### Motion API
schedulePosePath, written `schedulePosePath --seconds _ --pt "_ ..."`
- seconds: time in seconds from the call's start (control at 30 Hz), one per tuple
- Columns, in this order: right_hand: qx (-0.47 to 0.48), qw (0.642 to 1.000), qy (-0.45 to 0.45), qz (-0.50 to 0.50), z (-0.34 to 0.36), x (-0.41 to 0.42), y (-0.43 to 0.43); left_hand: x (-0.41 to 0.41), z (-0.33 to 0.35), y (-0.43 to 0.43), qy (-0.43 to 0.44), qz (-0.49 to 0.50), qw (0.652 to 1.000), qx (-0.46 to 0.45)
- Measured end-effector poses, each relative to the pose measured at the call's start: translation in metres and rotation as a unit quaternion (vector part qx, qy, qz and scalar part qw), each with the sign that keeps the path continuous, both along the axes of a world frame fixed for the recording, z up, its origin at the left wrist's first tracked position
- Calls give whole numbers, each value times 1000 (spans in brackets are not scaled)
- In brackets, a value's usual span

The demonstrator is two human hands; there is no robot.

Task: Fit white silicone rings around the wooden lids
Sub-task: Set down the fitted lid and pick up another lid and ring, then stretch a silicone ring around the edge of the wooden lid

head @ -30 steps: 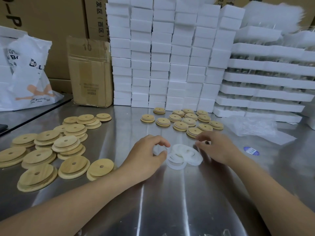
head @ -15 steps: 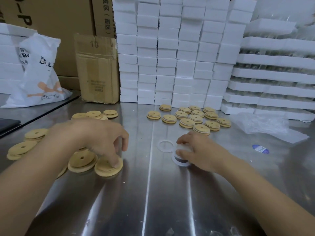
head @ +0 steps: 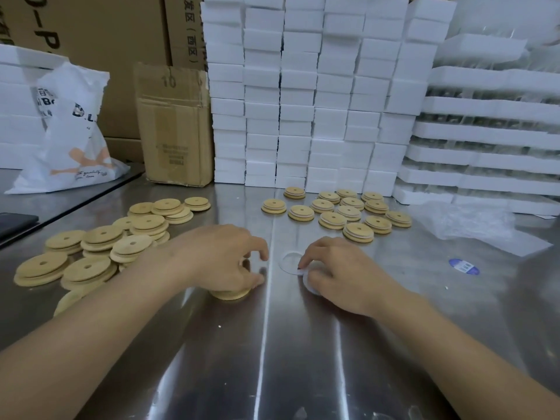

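While the left hand arches over one wooden lid lying flat on the steel table, fingers and thumb curled down round its rim, the lid sits just in front of the person, a little left of centre. The right hand lies palm down just beside it. Its thumb and forefinger pinch the edge of a white silicone ring, which is mostly hidden under the palm.

Key relation: this ring lies right of the gripped lid, near but apart. A second loose ring lies flat between the two hands. The right hand is the nearer to both rings. Ring and lid are both flat and round, with no long axis.

Judgement: next step is to carry the ring leftward over the lid.

Bare lids piled far left; ringed lids grouped behind the right hand.
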State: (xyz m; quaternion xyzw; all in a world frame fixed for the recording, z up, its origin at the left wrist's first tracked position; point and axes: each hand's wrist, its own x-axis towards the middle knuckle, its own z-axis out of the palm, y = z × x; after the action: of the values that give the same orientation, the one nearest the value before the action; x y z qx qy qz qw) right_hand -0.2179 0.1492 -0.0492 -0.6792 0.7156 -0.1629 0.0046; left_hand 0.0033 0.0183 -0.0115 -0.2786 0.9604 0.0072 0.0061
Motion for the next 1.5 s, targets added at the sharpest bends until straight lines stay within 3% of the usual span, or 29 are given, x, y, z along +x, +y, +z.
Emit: schedulePosePath --seconds 0.1,0.27,0.37,0.5,0.57,0.7,0.77,0.97,1.03,1.13,1.23,1.37,1.43,1.5 --pt "-21 1000 3 -1 -2 2 -1 8 10 -2 -31 19 995 92" --pt "-29 999 -13 28 -5 5 -3 21 21 -10 -80 25 985 152" --pt "-80 996 -22 38 -6 5 -3 20 17 -16 -29 32 991 124" --pt "-131 982 -133 12 -2 7 -4 1 1 -14 66 -3 997 30" --pt "-143 962 -232 -6 0 8 -5 0 0 -13 57 10 998 37" --pt "-157 897 -411 -43 10 4 -5 15 9 -19 -43 75 992 95" --pt "-180 881 -434 -61 13 2 -3 20 12 -22 -46 96 990 97" --pt "-224 871 -434 -49 20 2 1 18 7 -33 61 103 984 132" --pt "-226 859 -458 -24 22 4 2 15 5 -32 161 80 945 273" --pt "-221 847 -483 -7 25 6 4 5 7 -25 337 61 804 485" --pt "-215 857 -469 -1 29 6 4 -10 1 -13 444 106 693 558" --pt "-180 874 -449 45 32 6 8 -28 -13 2 478 127 617 612" --pt "-164 884 -432 77 33 7 9 -31 -17 6 478 114 609 623" --pt "-158 888 -421 99 32 8 9 -33 -19 9 462 89 624 624"
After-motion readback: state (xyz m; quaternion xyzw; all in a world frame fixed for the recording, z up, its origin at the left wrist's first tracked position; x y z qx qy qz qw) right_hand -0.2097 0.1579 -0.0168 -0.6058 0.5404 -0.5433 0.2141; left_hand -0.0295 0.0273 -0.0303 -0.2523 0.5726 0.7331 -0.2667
